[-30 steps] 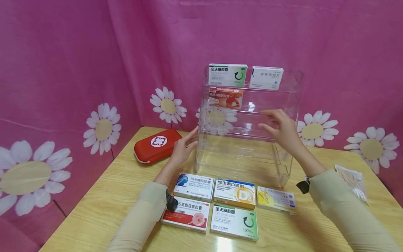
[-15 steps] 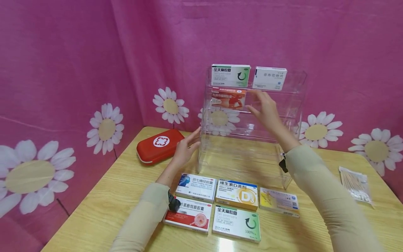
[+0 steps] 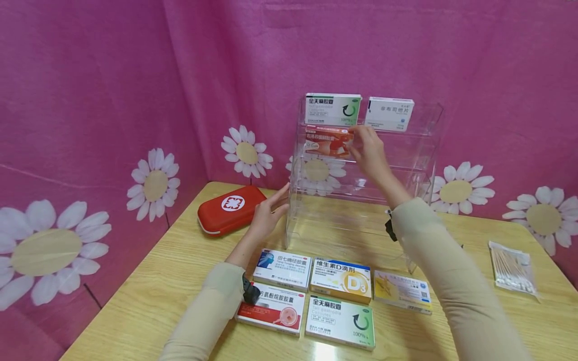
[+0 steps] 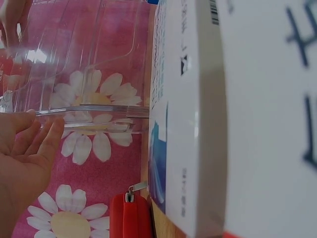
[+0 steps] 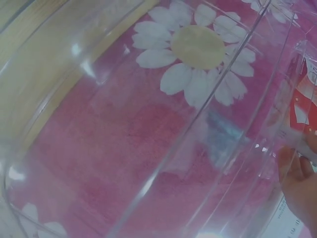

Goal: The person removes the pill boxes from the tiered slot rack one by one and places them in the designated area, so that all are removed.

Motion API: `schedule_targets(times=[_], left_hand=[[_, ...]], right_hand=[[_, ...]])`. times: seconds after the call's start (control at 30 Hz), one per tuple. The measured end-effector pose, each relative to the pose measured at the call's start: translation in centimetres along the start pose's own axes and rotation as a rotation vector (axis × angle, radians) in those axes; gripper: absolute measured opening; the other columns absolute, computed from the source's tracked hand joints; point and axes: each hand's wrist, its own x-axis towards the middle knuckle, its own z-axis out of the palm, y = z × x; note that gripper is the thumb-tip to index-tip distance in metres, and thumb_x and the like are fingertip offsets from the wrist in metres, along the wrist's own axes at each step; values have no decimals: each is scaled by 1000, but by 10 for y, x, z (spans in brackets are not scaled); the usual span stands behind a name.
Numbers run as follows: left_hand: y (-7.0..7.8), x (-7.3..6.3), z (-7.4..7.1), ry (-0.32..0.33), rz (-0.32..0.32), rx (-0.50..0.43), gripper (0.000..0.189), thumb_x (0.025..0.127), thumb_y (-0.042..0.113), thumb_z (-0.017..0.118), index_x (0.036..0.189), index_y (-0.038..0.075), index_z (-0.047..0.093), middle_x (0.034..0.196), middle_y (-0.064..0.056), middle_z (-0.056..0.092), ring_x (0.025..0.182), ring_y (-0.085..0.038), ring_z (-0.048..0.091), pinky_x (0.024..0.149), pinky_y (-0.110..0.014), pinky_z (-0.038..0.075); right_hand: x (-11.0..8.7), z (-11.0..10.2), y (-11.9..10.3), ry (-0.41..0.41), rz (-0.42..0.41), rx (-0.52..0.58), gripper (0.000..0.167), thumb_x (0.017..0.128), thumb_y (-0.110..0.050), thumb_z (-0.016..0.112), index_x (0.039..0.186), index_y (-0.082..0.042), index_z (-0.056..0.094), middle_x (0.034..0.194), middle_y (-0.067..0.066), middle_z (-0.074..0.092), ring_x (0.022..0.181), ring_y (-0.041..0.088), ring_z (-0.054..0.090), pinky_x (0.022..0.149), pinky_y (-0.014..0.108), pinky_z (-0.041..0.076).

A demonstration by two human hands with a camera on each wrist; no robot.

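Observation:
A clear acrylic tiered rack [image 3: 292, 215] stands on the wooden table. On its second tier is a red-orange medicine box [image 3: 326, 142], standing upright. My right hand [image 3: 372, 154] has its thumb and fingers at the right end of this box and pinches it; in the right wrist view the hand [image 5: 299, 186] is partly cut off by the frame edge. Fairly straight fingers of my left hand [image 3: 265, 216] touch the rack's left side, as the left wrist view also shows. The top tier holds a green-and-white capsule box [image 3: 333, 109] and a white tablet box [image 3: 390, 114].
Before the rack lie several medicine boxes, among them a blue-and-white box [image 3: 282, 268], a vitamin D box [image 3: 340, 281], a yellow box [image 3: 403, 292], a red-and-white box [image 3: 273, 313] and a green-and-white box [image 3: 339, 321]. A red case [image 3: 232, 210] lies left, cotton swabs [image 3: 514, 271] right.
My right hand has moved left and up from the rack's right part to the right end of the red-orange box. My left hand has stayed at the rack's left side.

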Motion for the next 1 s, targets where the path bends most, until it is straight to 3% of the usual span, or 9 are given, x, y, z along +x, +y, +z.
schedule_targets(times=[0.3, 0.53, 0.63, 0.73, 0.87, 1.0], left_hand=[[1, -1, 3, -3, 11, 11, 59, 93, 0, 60, 147, 17, 45, 138, -17, 59, 126, -31, 60, 101, -40, 51], [0, 0, 3, -8, 16, 36, 60, 93, 1, 61, 148, 18, 44, 140, -15, 58, 128, -29, 58, 103, -39, 50], [0, 0, 2, -4, 15, 36, 59, 93, 2, 61, 148, 18, 45, 139, -15, 58, 128, -29, 58, 103, -39, 50], [0, 0, 2, 0, 11, 34, 59, 93, 2, 61, 147, 18, 45, 139, -15, 59, 127, -29, 59, 103, -39, 50], [0, -1, 1, 1, -3, 31, 60, 93, 2, 61, 148, 20, 45, 139, -14, 58, 128, -28, 59, 103, -39, 50], [0, -2, 0, 6, -7, 37, 59, 93, 2, 61, 148, 19, 44, 139, -14, 59, 128, -28, 59, 104, -39, 50]], right_hand=[[-2, 0, -1, 86, 32, 45, 34, 88, 6, 64, 120, 7, 56, 118, 26, 57, 106, 37, 60, 90, 45, 58], [-5, -13, -3, 200, 69, 104, 34, 87, 5, 66, 120, 6, 57, 114, 25, 57, 104, 34, 64, 89, 41, 60], [-9, -20, -3, 237, 83, 133, 34, 87, 4, 67, 120, 6, 57, 113, 22, 58, 101, 27, 66, 87, 30, 60], [-15, -29, -2, 262, 95, 144, 35, 87, 1, 68, 120, 5, 58, 113, 20, 60, 96, 7, 63, 84, 19, 58], [-29, -43, -2, 265, 118, 165, 34, 88, -3, 69, 120, 3, 59, 109, 5, 60, 92, -10, 55, 83, 13, 56], [-48, -59, -2, 241, 128, 155, 35, 89, -4, 69, 122, 2, 59, 103, -18, 51, 93, -14, 54, 83, 8, 54]])
